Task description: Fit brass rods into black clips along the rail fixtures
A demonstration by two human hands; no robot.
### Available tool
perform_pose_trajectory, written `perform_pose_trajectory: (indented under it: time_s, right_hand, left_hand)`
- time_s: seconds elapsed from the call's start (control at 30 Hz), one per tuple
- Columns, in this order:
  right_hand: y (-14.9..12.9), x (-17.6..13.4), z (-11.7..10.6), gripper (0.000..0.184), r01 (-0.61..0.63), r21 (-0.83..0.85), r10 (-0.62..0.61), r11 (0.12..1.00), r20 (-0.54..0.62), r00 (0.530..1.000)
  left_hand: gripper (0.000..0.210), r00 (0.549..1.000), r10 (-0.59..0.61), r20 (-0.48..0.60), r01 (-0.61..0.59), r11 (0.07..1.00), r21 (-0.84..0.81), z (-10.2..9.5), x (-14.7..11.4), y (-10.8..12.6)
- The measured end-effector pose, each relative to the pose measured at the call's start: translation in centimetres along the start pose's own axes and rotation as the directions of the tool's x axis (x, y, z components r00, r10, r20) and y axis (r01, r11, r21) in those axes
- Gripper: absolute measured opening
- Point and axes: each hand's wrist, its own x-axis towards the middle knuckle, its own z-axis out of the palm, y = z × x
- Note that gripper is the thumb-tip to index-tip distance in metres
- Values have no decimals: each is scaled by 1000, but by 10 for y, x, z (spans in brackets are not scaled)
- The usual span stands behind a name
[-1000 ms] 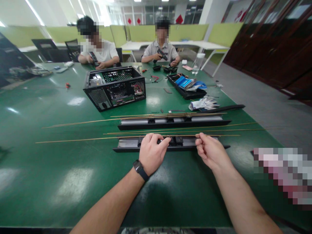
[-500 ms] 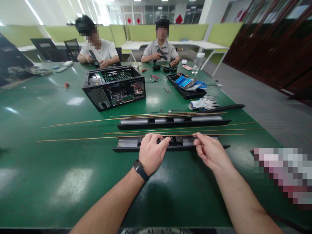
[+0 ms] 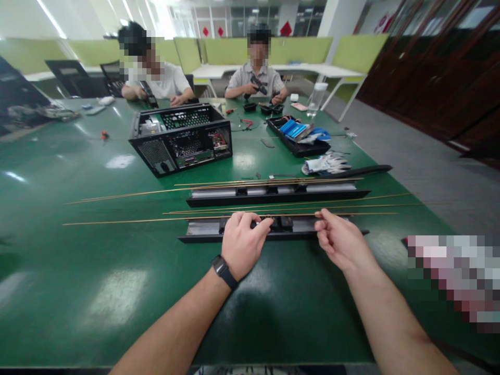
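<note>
My left hand (image 3: 242, 240), with a dark watch on its wrist, rests over the nearer black-and-silver rail (image 3: 304, 225). Its fingers close round a black block (image 3: 223, 224) seated in the channel, partly hidden under them. At the rail's right part, my right hand (image 3: 339, 237) pinches a thin brass-coloured rod (image 3: 128, 223) between thumb and index finger. This rod runs lengthwise along the rail's rear edge, through or just behind the blocks; I cannot tell which. Further thin rods (image 3: 375, 199) lie just beyond it.
Behind lies a second rail (image 3: 273, 198) with rods across it. Farther back are an open computer case (image 3: 177, 143), a black tray (image 3: 308, 151) with blue parts, white gloves (image 3: 328, 164) and a clear bottle (image 3: 316, 99). Two people sit across the green table (image 3: 117, 291) holding dark tools.
My right hand has shifted a little to the right, and the pinched rod has slid right with it. The left hand stays on the block.
</note>
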Motion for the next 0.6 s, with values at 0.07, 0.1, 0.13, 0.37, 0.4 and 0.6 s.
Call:
perform_pose_trajectory:
  time_s: [0.07,0.1,0.13,0.37,0.4,0.6]
  right_hand:
    - [0,0,0,17,4,-19,-4,1000,29,1000]
    - [0,0,0,18,8,-29,-7,1000,37,999]
    - [0,0,0,19,10,-39,-9,999,43,999]
    - [-1,-3,4,20,17,-64,-15,998,34,999]
    - [-2,-4,4,20,16,-62,-14,998,34,999]
    - [-2,-6,6,25,25,-54,-23,998,36,999]
  left_hand:
    - [24,1000,-3,-3,3,1000,1,0,0,0]
    - [24,1000,-5,-4,5,1000,2,1,0,0]
    - [24,1000,-6,-5,7,1000,1,1,-1,0]
    - [24,1000,-16,-11,16,1000,-11,3,-1,1]
    - [24,1000,-17,-10,16,1000,-11,3,-1,1]
    - [25,1000,-18,-15,18,1000,-9,3,0,1]
